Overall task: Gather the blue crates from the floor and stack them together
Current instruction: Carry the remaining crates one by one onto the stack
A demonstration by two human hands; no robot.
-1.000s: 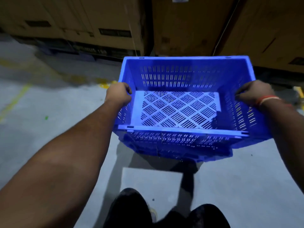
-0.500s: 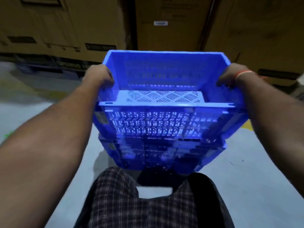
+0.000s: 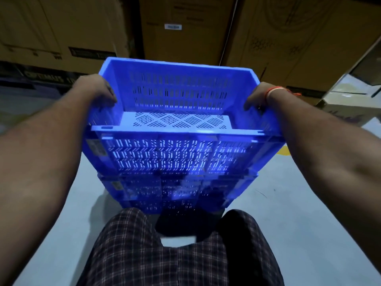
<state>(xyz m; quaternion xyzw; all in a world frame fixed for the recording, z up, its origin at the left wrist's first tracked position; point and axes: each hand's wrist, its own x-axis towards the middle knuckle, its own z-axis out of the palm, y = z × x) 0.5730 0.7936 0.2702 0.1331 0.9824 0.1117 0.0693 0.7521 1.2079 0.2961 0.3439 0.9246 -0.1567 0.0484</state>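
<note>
**2 hands on the upper blue crate, a second crate beneath it**

Tall brown cardboard cartons (image 3: pixel 185 34) fill the background from 10 to 2 o'clock, standing side by side on the pale grey concrete floor (image 3: pixel 309 213). A smaller open cardboard box (image 3: pixel 348 108) sits at 3 o'clock, beside a yellow floor mark (image 3: pixel 286 150) just past the crate's right corner.

The blue slotted plastic crate (image 3: pixel 171 153) sits at the centre of view, open side up, with its long axis running from 9 to 3 o'clock and its short axis pointing toward 12. Its near long wall faces the person, and its perforated base shows pale inside. Directly under it, toward 6 o'clock, is a second blue slotted plastic crate (image 3: pixel 165 190) set the same way; the upper crate's base meets the lower one's rim, though whether it is fully seated I cannot tell.

The person's checked dark trousers (image 3: pixel 165 254) fill the 6 o'clock edge, just in front of the lower crate.

The left hand (image 3: pixel 94 89) is at 9 o'clock on the upper crate's left short end, fingers curled over the rim and gripping it. The right hand (image 3: pixel 257 98) at 3 o'clock grips the right short end the same way, fingertips hooked inside the wall. An orange thread band (image 3: pixel 276 90) circles the right wrist.
</note>
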